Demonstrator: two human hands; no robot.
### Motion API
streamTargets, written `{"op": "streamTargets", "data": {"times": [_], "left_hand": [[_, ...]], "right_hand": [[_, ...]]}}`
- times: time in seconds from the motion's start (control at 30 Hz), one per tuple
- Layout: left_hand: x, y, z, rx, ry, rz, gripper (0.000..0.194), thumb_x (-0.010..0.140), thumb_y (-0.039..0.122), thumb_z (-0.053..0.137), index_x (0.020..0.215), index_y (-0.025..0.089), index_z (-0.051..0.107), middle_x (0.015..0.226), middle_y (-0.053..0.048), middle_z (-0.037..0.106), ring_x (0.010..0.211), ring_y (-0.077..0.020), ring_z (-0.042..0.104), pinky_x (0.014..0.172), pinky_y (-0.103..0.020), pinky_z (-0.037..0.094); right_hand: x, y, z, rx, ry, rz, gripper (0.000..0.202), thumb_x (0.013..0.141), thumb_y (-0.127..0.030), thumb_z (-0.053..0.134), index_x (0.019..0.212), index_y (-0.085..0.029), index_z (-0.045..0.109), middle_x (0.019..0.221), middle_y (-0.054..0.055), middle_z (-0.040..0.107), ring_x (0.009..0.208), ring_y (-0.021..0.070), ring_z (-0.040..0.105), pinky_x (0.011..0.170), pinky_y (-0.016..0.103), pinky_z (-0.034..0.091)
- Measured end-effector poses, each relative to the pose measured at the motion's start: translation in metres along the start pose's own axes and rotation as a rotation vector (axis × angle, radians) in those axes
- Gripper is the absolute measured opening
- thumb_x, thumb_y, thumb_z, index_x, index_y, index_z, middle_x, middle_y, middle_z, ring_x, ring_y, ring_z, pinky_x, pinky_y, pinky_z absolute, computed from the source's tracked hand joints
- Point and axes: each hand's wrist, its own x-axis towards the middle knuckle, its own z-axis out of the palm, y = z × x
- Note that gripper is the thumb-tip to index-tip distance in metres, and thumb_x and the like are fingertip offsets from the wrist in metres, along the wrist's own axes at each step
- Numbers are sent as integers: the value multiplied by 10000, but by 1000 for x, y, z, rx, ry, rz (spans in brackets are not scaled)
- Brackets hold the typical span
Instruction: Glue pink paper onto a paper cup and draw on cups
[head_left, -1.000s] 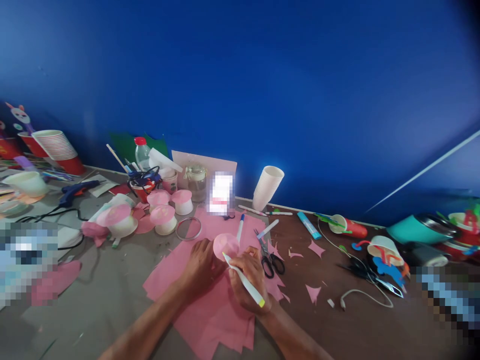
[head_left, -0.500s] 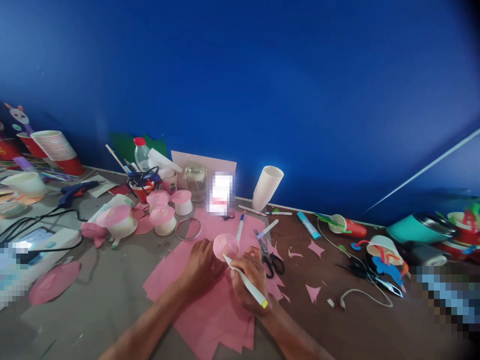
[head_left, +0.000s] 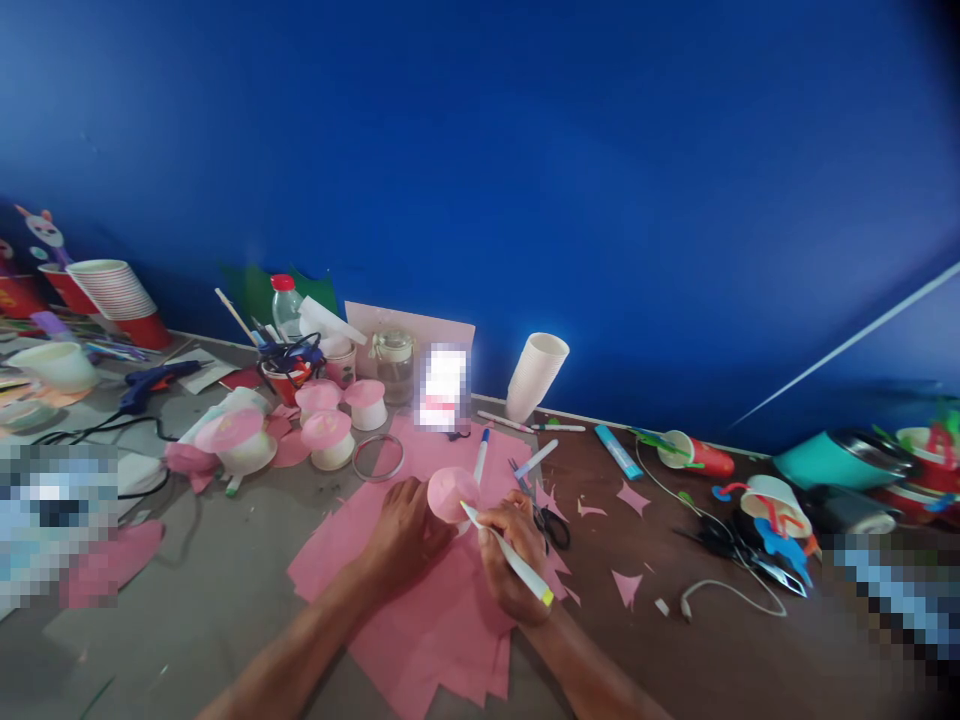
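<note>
My right hand [head_left: 511, 555] grips a white marker with a yellow end [head_left: 519, 568], its tip at the right edge of a pink-topped cup [head_left: 452, 493]. My left hand [head_left: 405, 530] is closed around the cup's lower left side, its fingertips partly hidden. Both hands are over pink paper sheets [head_left: 442, 640]. Black-handled scissors [head_left: 553, 527] lie just right of my right hand, partly covered by it. A blue-capped marker [head_left: 482, 455] lies behind the cup, and a metal ring [head_left: 378, 457] sits behind my left hand.
Several pink-topped cups [head_left: 328, 440] stand at the left, near a glue gun [head_left: 154, 380] and cables. Behind are a glass jar [head_left: 393, 362], a bright blurred screen [head_left: 442, 385] and stacked white cups [head_left: 536, 375]. Pink scraps [head_left: 627, 588], a red cup [head_left: 709, 456] and a cable lie right.
My right hand has moved slightly right with the marker, whose tip shifted from the cup top's lower middle to its right edge. My left hand stays at the cup.
</note>
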Motion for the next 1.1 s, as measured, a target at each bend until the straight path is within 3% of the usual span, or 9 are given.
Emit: {"op": "streamTargets", "data": {"times": [0.27,0.6,1.1], "left_hand": [[0,1,0,2,-9,-21,115,863,279,615,869,215,521,810,-51,592,746,-228,545,682,-358,453],[1,2,1,30,21,-11,115,836,205,576,803,229,469,771,-29,553,721,-209,528,670,-335,447],[-1,0,1,1,-31,-21,125,865,278,616,873,207,513,809,-43,575,753,-222,531,688,-360,454]], "right_hand": [[0,1,-1,4,2,35,119,963,-193,476,922,-278,548,657,-30,603,548,189,562,746,433,467],[-1,-6,4,10,-43,-59,117,931,-162,468,916,-248,546,663,-22,627,536,167,555,734,433,455],[1,2,0,-57,14,2,142,920,-137,479,893,-264,536,640,-47,616,519,164,561,753,421,459]]}}
